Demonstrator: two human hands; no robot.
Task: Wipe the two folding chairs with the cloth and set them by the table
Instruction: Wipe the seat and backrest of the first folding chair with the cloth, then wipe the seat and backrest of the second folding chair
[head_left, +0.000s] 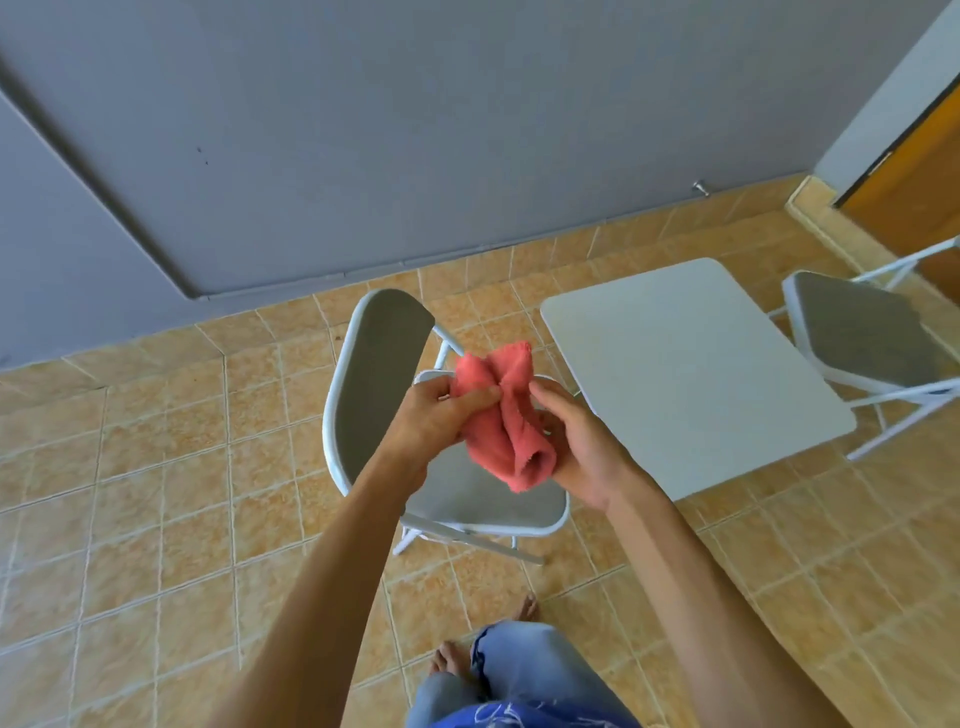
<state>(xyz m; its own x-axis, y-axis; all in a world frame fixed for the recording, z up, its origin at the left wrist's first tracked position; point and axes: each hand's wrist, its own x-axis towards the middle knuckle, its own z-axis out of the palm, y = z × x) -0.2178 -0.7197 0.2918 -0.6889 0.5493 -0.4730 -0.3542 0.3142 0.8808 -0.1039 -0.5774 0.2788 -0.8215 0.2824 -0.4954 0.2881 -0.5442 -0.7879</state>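
1. Tan tiled floor (156, 467) meets a grey wall (363, 130).
2. Left hand (441, 413) and right hand (582, 447) both pinch a bunched pink cloth (506, 415) above the near folding chair (374, 389).
3. White folding table (691, 374) stands between that chair and the second folding chair (862, 332).

Orange-tan tiled floor (156, 493) with pale grout lines, tiles set in grid. Grey wall (467, 104) ahead, raised panel outline on it, two small dark specks (202, 156) upper left of centre. Small metal doorstop knob (701, 188) low on wall near floor, right of centre. Orange wooden door (914, 176) at far right, dark edge, pale frame beside it. My jeans (519, 670) and bare feet (452, 657) at bottom.
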